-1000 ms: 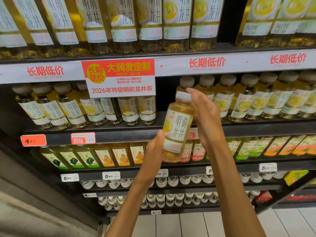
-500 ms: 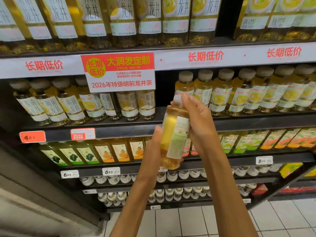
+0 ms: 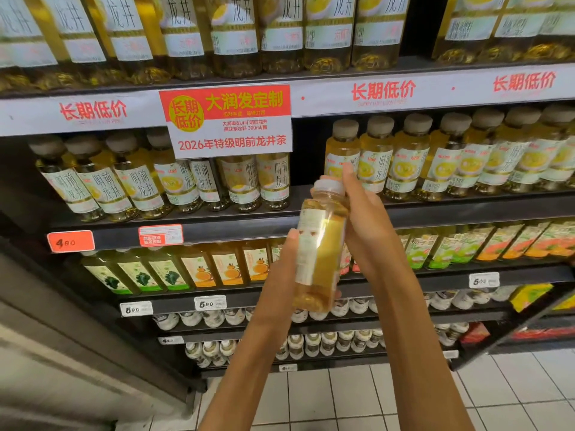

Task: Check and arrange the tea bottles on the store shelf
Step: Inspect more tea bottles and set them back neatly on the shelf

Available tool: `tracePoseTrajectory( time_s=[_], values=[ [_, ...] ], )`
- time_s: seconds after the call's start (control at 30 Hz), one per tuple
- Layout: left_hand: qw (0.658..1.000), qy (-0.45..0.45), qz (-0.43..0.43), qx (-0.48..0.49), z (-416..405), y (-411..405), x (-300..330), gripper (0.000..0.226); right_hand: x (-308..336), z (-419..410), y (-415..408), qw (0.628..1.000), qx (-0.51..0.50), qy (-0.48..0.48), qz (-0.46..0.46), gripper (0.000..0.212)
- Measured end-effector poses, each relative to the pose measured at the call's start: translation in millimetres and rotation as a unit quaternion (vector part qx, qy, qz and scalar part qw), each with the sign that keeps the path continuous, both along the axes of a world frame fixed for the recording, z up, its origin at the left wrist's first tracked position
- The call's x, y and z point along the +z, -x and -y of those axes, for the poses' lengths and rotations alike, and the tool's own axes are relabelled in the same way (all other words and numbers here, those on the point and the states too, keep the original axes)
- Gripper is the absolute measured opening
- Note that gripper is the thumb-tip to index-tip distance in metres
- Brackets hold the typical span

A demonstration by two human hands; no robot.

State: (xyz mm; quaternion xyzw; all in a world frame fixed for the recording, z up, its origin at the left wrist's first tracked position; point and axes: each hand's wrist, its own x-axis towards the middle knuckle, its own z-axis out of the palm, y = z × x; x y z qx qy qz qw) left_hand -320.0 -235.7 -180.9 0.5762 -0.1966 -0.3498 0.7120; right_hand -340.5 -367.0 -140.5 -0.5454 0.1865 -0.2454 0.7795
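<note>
Item under check: one tea bottle point(image 3: 322, 244), held upright with a slight tilt in front of the shelf edge point(image 3: 249, 225), clear of the shelved rows.
Left hand point(image 3: 280, 275): grips the lower body of the bottle, thumb laid up its near side; the other fingers are behind it and cannot be judged.
Right hand point(image 3: 367, 231): wraps the upper body from the far side, fingertips reaching the white cap point(image 3: 329, 185).
Position against shelf edge: the bottle stands just in front of the gap between the two rows on that shelf, left row point(image 3: 168, 181) to one side, right row point(image 3: 435, 157) to the other.
Material: clear rigid plastic, smooth and cylindrical, with a moulded ribbed base; pale yellow liquid fills it nearly to the neck.
Label: thin paper or film sleeve round the waist, turned side-on; its print is blurred, possibly the back panel.
Handling: judged moderately light, stiff enough to resist squeezing, little risk of breakage. The bare plastic looks slippery; the labelled waist offers the surer hold, with the cap useful for turning.
Sign point(image 3: 228, 119): a red and white card hangs above the shelf edge, over the left row.
</note>
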Motion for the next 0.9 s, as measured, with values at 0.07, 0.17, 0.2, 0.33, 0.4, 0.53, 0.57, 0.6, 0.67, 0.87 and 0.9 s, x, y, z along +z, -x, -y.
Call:
tracePoseTrajectory(
  time_s=[0.07,0.17,0.2,0.33,0.4,0.53,0.57,0.6,0.67,0.87,0.9],
  values=[
    [0.991,0.043,-0.090,-0.086,-12.3,-6.2,2.8,0.063,-0.9,-4.1,1.5,0.997,0.039,-0.064,0.037,0.034],
    [0.984,-0.003,-0.088,-0.156,-24.1,-13.6,1.5,0.069,-7.3,-11.4,6.0,0.988,0.068,-0.114,0.081,0.036],
    [0.987,-0.035,-0.051,-0.150,-26.2,-14.6,0.1,0.068,-9.4,-12.3,8.3,0.989,0.058,-0.105,0.090,0.035],
    [0.982,-0.136,0.116,-0.068,-27.9,-10.3,1.1,0.068,-7.2,-11.2,17.5,0.997,-0.028,-0.015,0.064,0.028],
    [0.979,-0.122,0.154,-0.045,-23.3,-4.6,-0.9,0.063,-6.3,-11.0,17.6,0.997,-0.051,0.001,0.050,0.029],
    [0.998,-0.042,-0.016,-0.050,-18.8,2.6,-1.5,0.058,-4.2,-9.0,16.1,0.999,-0.007,-0.020,0.040,0.031],
    [0.994,-0.006,-0.082,-0.075,-19.1,3.3,0.4,0.059,-4.0,-7.5,14.7,0.998,0.011,-0.042,0.038,0.029],
    [0.986,0.016,-0.130,-0.103,-19.1,3.3,1.6,0.064,-4.6,-5.6,12.6,0.996,0.027,-0.070,0.038,0.028],
    [0.968,0.043,-0.189,-0.160,-20.2,4.1,3.1,0.072,-8.4,-0.5,7.3,0.991,0.053,-0.119,0.037,0.027],
    [0.927,0.102,-0.230,-0.277,-20.3,2.8,13.9,0.068,-27.3,12.6,-3.2,0.962,0.084,-0.257,-0.027,0.035],
    [0.928,0.099,-0.228,-0.278,-18.9,1.9,15.2,0.068,-31.1,13.1,-3.6,0.954,0.098,-0.281,-0.041,0.040]
  ],
)
